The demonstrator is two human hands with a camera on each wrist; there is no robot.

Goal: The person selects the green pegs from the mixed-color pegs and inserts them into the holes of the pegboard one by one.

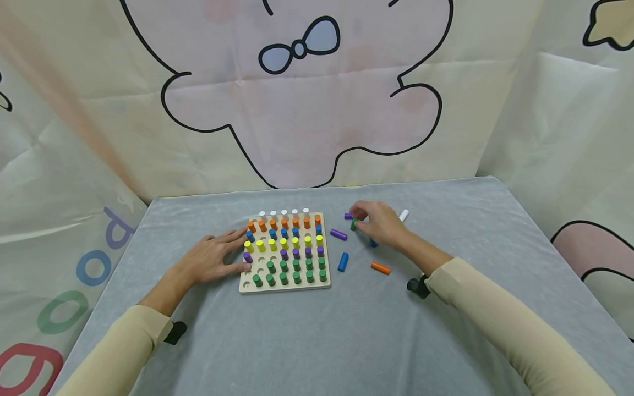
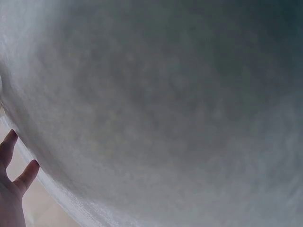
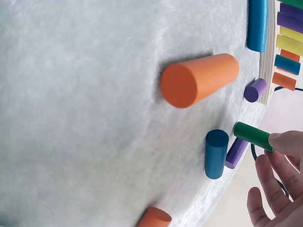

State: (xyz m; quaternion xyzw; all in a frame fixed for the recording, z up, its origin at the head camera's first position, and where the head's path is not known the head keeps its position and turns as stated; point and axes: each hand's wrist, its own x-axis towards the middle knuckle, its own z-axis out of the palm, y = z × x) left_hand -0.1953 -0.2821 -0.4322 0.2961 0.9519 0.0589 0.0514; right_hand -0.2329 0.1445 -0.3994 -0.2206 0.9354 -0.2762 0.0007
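A wooden pegboard (image 1: 284,289) lies on the table, its rows filled with white, orange, blue, yellow, purple and green pegs; a few holes at its left side are bare. My left hand (image 1: 210,259) rests at the board's left edge, thumb and fingers spread and touching it. In the left wrist view only part of that hand (image 2: 12,184) shows. Right of the board, my right hand (image 1: 380,223) pinches a green peg (image 3: 253,136) between thumb and fingers, tilted above the cloth. A purple peg (image 3: 236,152) lies just behind it.
Loose pegs lie right of the board: a purple one (image 1: 339,234), a blue one (image 1: 343,262), an orange one (image 1: 381,268) and a white one (image 1: 403,215). Another blue peg (image 3: 216,153) is partly under the right hand. Grey cloth (image 1: 307,341) covers the table.
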